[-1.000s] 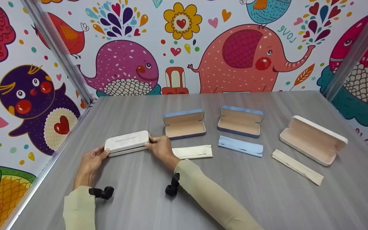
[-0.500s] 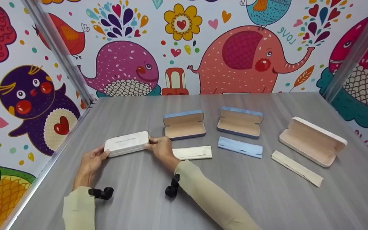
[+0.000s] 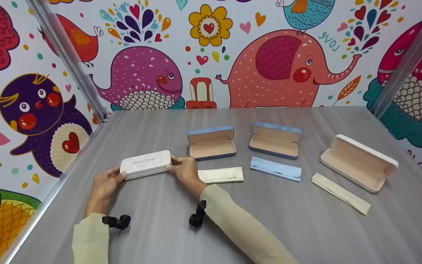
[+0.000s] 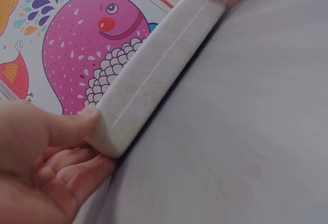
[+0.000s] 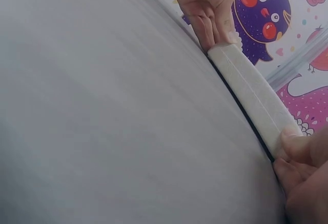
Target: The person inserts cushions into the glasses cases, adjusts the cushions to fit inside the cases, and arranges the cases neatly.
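Note:
A white glasses case (image 3: 145,164) with small lettering on its lid lies closed on the grey table, held at both ends. My left hand (image 3: 104,185) grips its left end, thumb at the front corner. At the right end my right hand (image 3: 187,170) pinches it between thumb and fingers. In the left wrist view the case (image 4: 154,70) shows a thin closed seam along its side. The right wrist view shows the same seam on the case (image 5: 251,93), with both hands at its ends. Beside my right hand lies a folded cream cloth (image 3: 222,175), partly hidden by it.
Two blue glasses cases (image 3: 213,149) (image 3: 274,146) stand open at the back, and a larger white case (image 3: 354,168) stands open at the right. A folded blue cloth (image 3: 275,168) and another cream cloth (image 3: 340,193) lie before them. Patterned walls (image 3: 203,55) border the table.
The lid of the white glasses case has come down: a dark gap along its front a second ago is now a closed seam. Both hands have stayed at the ends.

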`<act>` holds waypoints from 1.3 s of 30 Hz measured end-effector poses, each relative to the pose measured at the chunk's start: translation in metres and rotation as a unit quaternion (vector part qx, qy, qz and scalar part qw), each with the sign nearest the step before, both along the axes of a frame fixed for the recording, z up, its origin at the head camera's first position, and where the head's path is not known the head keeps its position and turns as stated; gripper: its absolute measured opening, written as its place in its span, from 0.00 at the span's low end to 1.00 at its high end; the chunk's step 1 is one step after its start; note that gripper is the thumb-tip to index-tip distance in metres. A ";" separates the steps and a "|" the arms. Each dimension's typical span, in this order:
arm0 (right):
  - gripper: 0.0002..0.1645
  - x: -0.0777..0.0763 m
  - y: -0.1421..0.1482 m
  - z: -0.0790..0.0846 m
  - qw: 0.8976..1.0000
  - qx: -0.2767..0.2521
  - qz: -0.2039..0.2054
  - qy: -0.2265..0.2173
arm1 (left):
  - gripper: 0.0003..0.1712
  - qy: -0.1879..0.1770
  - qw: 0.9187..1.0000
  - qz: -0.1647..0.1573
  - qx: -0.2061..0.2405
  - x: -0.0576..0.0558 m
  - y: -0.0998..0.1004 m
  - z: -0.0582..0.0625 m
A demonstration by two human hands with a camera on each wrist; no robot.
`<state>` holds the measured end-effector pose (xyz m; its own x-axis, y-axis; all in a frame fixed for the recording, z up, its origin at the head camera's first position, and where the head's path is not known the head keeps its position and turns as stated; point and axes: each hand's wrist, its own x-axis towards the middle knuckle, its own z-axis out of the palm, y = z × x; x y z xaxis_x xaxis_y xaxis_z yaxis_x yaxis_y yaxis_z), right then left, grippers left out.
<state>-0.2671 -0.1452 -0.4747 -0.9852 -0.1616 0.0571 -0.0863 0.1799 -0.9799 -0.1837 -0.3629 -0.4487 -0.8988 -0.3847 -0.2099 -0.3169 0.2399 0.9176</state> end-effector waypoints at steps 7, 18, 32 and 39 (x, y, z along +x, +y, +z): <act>0.24 0.000 0.001 0.002 1.000 -0.029 0.008 -0.010 | 0.31 0.007 1.000 0.012 -0.023 -0.002 0.004 0.000; 0.19 0.000 0.004 0.017 0.994 -0.044 0.008 -0.096 | 0.27 0.010 0.997 0.061 -0.038 -0.002 0.015 0.009; 0.22 0.009 0.016 0.044 0.992 -0.012 0.039 -0.119 | 0.30 0.012 0.991 0.073 -0.111 0.006 0.026 0.028; 0.25 0.016 0.027 0.059 0.990 -0.030 0.080 -0.116 | 0.33 0.023 0.989 0.085 -0.118 0.011 0.038 0.040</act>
<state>-0.2514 -0.1177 -0.4158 -0.9351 -0.3198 -0.1527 0.1190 0.1226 -0.9853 -0.1727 -0.3253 -0.4090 -0.8238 -0.5640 -0.0567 -0.3296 0.3954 0.8573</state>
